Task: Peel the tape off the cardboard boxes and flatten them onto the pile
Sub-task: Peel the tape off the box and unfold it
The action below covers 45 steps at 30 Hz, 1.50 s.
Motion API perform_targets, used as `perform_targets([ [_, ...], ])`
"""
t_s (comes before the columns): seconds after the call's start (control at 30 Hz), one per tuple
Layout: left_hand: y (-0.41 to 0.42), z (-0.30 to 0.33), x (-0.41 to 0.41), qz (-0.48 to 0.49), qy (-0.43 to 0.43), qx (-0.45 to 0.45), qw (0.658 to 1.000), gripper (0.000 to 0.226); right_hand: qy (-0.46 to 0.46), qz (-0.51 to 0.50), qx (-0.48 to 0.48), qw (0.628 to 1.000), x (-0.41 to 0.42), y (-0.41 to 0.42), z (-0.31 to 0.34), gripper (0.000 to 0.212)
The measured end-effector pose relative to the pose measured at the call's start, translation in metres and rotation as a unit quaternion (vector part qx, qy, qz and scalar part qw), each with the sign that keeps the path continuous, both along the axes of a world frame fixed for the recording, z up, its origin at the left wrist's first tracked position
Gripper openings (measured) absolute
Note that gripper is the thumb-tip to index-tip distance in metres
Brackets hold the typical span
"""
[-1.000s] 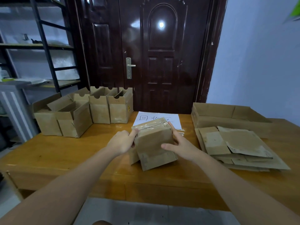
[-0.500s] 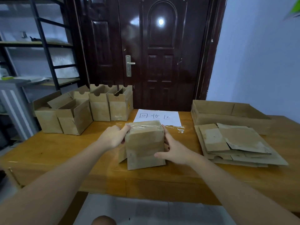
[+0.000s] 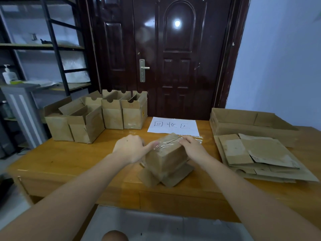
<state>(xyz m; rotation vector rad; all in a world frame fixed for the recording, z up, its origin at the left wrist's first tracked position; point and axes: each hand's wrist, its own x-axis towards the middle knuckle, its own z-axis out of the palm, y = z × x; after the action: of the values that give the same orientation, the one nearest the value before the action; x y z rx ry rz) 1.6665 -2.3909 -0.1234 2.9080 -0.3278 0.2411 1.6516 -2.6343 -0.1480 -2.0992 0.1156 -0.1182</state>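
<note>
- Small cardboard box (image 3: 165,158) standing tilted on the wooden counter (image 3: 73,159), near the front edge at the middle, bottom flaps splayed out beneath it
- Clear tape (image 3: 169,142) running shiny and wrinkled across the box's top face
- Left hand (image 3: 130,147) against the box's left side, fingers (image 3: 152,145) curled, fingertips reaching onto the taped top edge; whether pinching the tape or only pressing, cannot tell
- Right hand (image 3: 193,147) laid over the top right of the box, fingers bent down over the far edge, gripping it
- Pile of flattened cardboard (image 3: 260,157) lying on the counter to the right of the box, apart from it, several sheets stacked unevenly
- Shallow open cardboard tray (image 3: 250,122) just behind that pile, at the back right of the counter
- Row of upright open boxes (image 3: 97,117) at the back left of the counter, packed side by side and touching, flaps standing up
- White paper sheet (image 3: 173,126) with handwritten characters lying flat behind the held box, between the open boxes and the tray
- Dark wooden door (image 3: 173,58) with a metal handle (image 3: 143,68) behind the counter
- Metal shelving (image 3: 57,49) at the left, a pump bottle (image 3: 8,74) standing on a ledge at the far left edge
</note>
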Motion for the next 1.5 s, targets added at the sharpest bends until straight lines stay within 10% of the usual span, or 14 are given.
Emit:
perform_targets([
  [0.27, -0.011, -0.004, -0.014, -0.267, 0.002, -0.003, 0.964, 0.07, -0.032, 0.003, -0.062, 0.998, 0.02, -0.024, 0.006, 0.038],
  [0.6, -0.046, -0.02, -0.02, -0.251, -0.126, 0.016, 0.96, 0.047, -0.222, 0.11, -0.268, 0.931, -0.014, -0.04, 0.014, 0.029],
  [0.8, -0.077, -0.035, -0.023, -0.242, -0.19, 0.005, 0.952, 0.038, -0.178, 0.159, -0.381, 0.893, -0.059, -0.06, 0.012, 0.052],
  [1.5, -0.085, -0.051, -0.023, -0.247, -0.185, -0.053, 0.95, 0.05, -0.218, 0.138, -0.34, 0.904, -0.046, -0.065, -0.012, 0.036],
])
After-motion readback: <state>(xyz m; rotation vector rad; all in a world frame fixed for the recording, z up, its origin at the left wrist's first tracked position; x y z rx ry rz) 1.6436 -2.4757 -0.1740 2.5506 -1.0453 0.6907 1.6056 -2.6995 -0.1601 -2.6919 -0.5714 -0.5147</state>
